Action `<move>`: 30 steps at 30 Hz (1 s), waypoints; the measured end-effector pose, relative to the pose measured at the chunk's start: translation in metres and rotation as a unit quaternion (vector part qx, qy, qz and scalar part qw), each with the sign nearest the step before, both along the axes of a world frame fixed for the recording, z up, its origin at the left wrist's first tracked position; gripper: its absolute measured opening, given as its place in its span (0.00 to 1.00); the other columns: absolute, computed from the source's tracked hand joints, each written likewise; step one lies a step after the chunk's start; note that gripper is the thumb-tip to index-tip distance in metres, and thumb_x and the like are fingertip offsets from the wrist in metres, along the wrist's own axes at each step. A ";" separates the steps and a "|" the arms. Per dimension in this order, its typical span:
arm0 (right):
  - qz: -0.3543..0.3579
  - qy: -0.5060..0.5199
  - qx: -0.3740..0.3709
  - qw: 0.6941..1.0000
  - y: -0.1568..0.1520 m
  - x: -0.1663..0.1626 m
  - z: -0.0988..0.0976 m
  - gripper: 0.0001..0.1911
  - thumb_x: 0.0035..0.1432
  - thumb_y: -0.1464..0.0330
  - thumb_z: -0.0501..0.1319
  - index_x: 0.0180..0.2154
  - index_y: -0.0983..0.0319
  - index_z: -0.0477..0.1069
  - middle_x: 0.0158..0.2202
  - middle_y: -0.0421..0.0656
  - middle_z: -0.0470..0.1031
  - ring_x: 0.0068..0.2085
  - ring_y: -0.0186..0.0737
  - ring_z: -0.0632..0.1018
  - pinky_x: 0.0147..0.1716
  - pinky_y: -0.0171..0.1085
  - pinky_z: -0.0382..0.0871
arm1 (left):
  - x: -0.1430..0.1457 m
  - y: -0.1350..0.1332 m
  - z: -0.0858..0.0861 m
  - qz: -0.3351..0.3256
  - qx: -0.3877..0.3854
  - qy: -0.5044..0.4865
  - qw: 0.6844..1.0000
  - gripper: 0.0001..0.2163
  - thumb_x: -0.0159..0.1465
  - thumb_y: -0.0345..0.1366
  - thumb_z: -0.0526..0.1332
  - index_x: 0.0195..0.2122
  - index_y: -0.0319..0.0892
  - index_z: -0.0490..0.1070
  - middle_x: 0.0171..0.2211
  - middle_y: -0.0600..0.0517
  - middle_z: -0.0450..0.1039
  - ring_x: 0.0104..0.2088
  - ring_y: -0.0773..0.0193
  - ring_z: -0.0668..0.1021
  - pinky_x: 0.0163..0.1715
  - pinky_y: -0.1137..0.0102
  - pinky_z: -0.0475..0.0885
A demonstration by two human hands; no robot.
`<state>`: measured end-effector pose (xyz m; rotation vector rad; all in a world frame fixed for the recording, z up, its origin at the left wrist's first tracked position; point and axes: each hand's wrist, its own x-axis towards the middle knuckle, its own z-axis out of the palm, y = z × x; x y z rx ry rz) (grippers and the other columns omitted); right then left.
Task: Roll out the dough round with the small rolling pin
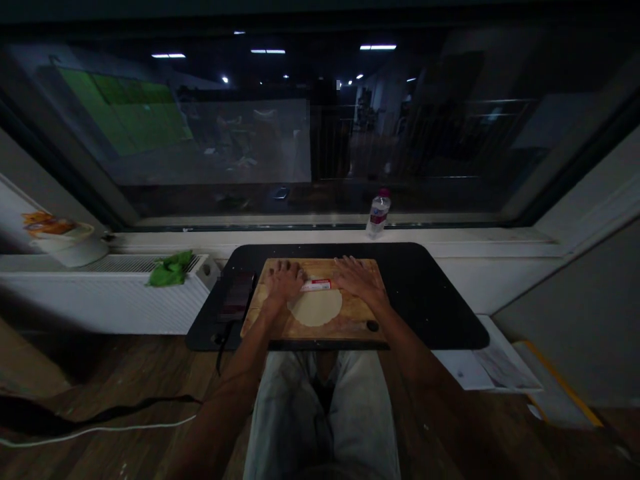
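A round, flat sheet of pale dough [317, 309] lies on a wooden cutting board [356, 319]. Across its far edge is what appears to be a rolling pin [316, 285], showing a red and white label in the middle; both its ends are covered by my hands. My left hand [285, 279] rests palm down over the left end, fingers stretched forward. Over the right end lies my right hand [353, 273], flat, with its fingers extended. Neither hand is wrapped round the pin as far as I can see.
Under the board is a black tabletop [427, 300]. A dark flat item [236, 293] lies to its left. A water bottle [379, 213] stands on the windowsill [300, 238]. A green cloth [170, 269] and a white basket [75, 245] sit on the radiator [115, 293].
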<state>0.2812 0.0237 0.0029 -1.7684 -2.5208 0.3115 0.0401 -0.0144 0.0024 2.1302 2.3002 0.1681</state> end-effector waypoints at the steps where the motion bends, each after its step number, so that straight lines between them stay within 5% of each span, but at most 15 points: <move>1: -0.002 0.003 0.015 1.000 -0.006 0.001 -0.001 0.34 0.83 0.57 0.49 0.82 0.59 0.58 0.83 0.51 0.58 0.84 0.55 0.57 0.82 0.57 0.45 | 0.001 -0.004 0.000 -0.005 0.006 0.002 1.000 0.21 0.82 0.45 0.51 0.65 0.46 0.78 0.68 0.40 0.77 0.69 0.42 0.73 0.67 0.47 0.69; 8: -0.032 0.014 0.081 0.996 -0.050 0.001 -0.008 0.29 0.84 0.60 0.47 0.74 0.60 0.74 0.78 0.51 0.70 0.81 0.56 0.63 0.80 0.58 0.50 | 0.006 -0.036 -0.011 -0.017 0.062 -0.022 0.998 0.24 0.82 0.42 0.50 0.71 0.42 0.74 0.69 0.38 0.77 0.70 0.44 0.76 0.67 0.52 0.71; 23: -0.051 0.082 0.212 0.972 -0.116 0.004 -0.046 0.31 0.85 0.61 0.45 0.77 0.63 0.69 0.79 0.54 0.68 0.81 0.56 0.64 0.80 0.61 0.50 | -0.001 -0.096 -0.040 -0.063 0.187 -0.035 0.980 0.26 0.83 0.44 0.49 0.73 0.39 0.74 0.76 0.35 0.70 0.80 0.40 0.67 0.77 0.46 0.66; 27: -0.059 0.084 0.219 0.970 -0.129 0.002 -0.048 0.32 0.84 0.60 0.44 0.78 0.64 0.67 0.80 0.55 0.65 0.82 0.56 0.60 0.81 0.63 0.45 | -0.009 -0.100 -0.033 -0.069 0.145 -0.040 0.986 0.27 0.84 0.43 0.46 0.74 0.39 0.73 0.74 0.37 0.73 0.77 0.45 0.72 0.76 0.51 0.68; 30: -0.059 0.060 0.199 0.976 -0.129 0.001 -0.038 0.33 0.84 0.60 0.44 0.80 0.65 0.62 0.81 0.56 0.62 0.84 0.57 0.56 0.82 0.65 0.40 | -0.013 -0.089 -0.017 -0.065 0.086 -0.030 0.994 0.29 0.83 0.42 0.45 0.80 0.37 0.62 0.74 0.34 0.72 0.75 0.47 0.74 0.75 0.55 0.68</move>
